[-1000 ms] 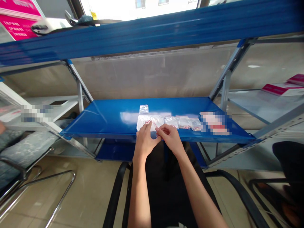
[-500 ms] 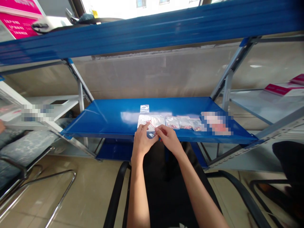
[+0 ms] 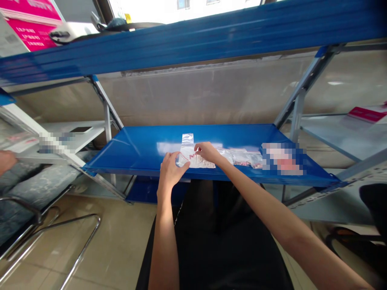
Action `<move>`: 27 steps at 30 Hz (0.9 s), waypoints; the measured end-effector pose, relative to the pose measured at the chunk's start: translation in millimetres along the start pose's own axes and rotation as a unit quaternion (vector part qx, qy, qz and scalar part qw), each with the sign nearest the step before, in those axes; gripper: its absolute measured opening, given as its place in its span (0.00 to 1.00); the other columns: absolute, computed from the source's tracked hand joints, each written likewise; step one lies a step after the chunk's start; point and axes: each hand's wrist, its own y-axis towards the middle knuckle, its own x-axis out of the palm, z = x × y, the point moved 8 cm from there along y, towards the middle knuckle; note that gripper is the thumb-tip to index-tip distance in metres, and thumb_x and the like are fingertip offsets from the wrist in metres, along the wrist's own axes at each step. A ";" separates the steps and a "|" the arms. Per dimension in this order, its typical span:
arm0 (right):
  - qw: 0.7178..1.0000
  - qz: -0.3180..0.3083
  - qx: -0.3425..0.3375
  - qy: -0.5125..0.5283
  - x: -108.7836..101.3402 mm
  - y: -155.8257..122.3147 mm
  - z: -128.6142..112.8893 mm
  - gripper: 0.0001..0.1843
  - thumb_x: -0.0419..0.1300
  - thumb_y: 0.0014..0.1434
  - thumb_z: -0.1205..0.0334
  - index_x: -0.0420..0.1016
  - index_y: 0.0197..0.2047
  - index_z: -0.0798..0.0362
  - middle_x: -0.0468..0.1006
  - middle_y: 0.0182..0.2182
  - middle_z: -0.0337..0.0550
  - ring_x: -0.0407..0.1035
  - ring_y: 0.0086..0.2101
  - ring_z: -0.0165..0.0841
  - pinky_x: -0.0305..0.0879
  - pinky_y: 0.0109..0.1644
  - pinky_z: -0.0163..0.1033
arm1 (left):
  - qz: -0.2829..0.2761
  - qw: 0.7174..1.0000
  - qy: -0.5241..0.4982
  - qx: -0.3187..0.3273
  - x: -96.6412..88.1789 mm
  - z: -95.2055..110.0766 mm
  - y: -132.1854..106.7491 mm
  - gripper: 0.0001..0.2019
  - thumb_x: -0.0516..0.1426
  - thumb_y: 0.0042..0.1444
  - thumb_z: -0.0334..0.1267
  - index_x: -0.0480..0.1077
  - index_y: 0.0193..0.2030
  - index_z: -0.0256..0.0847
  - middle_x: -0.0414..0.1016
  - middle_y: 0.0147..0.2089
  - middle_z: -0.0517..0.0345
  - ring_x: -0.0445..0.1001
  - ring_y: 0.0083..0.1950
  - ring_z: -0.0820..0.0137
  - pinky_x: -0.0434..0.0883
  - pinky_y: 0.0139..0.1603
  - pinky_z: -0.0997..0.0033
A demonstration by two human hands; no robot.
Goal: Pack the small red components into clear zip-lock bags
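Observation:
A transparent zip bag (image 3: 196,159) with a red seal line and small red-and-white contents lies on the blue steel shelf (image 3: 142,153). My left hand (image 3: 171,171) grips the bag's lower left corner with curled fingers. My right hand (image 3: 207,152) pinches its upper edge, and a bare plastic flap (image 3: 188,139) sticks out behind it. To the right of my right hand lies a row of small filled plastic bags (image 3: 242,158), then a pixelated packet (image 3: 282,159). What the bag holds is too small to tell.
A blue shelf beam (image 3: 193,40) crosses overhead. A co-worker's hand (image 3: 6,159) and patterned trouser leg (image 3: 36,189) are at far left, beside a chrome chair frame (image 3: 69,241). Pink-and-white packages (image 3: 367,114) lie on a grey shelf at right.
My hands have moved apart along the bag, the right going farther onto the shelf and the left to the bag's left corner. The view has shifted slightly, and the black chair arms have left it.

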 end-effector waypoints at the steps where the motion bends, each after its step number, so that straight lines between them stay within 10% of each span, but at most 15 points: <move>1: 1.000 -0.011 -0.001 -0.009 4.3 0.4 0.4 0.08 0.65 0.62 0.71 0.85 0.44 0.54 0.86 0.41 0.49 0.77 0.40 0.37 0.62 0.40 0.35 | -0.002 1.000 0.001 0.001 -0.4 -0.1 2.5 0.21 0.66 0.58 0.46 0.74 0.56 0.42 0.74 0.51 0.50 0.77 0.54 0.57 0.73 0.58 0.58; 8: 0.999 -0.019 -0.040 -0.014 9.5 1.0 -2.1 0.09 0.63 0.63 0.72 0.85 0.39 0.55 0.85 0.38 0.50 0.74 0.36 0.36 0.58 0.37 0.35 | -0.017 1.000 -0.001 0.010 -3.1 2.0 12.2 0.23 0.65 0.58 0.49 0.75 0.57 0.41 0.75 0.51 0.49 0.77 0.54 0.56 0.73 0.59 0.57; 15: 0.992 0.042 -0.067 0.096 -34.0 -6.6 -14.1 0.08 0.62 0.62 0.64 0.84 0.38 0.53 0.83 0.32 0.44 0.71 0.32 0.33 0.58 0.36 0.35 | -0.049 0.998 -0.027 0.040 1.9 6.3 22.4 0.23 0.66 0.56 0.45 0.76 0.57 0.40 0.78 0.51 0.49 0.78 0.52 0.59 0.74 0.56 0.61; 27: 0.962 -0.051 -0.160 0.214 -52.7 -21.7 -55.7 0.16 0.59 0.63 0.55 0.86 0.39 0.54 0.84 0.33 0.43 0.70 0.31 0.33 0.59 0.35 0.36 | -0.143 0.980 -0.139 0.013 13.6 19.8 37.3 0.26 0.69 0.53 0.53 0.78 0.55 0.43 0.83 0.51 0.51 0.81 0.48 0.61 0.76 0.47 0.66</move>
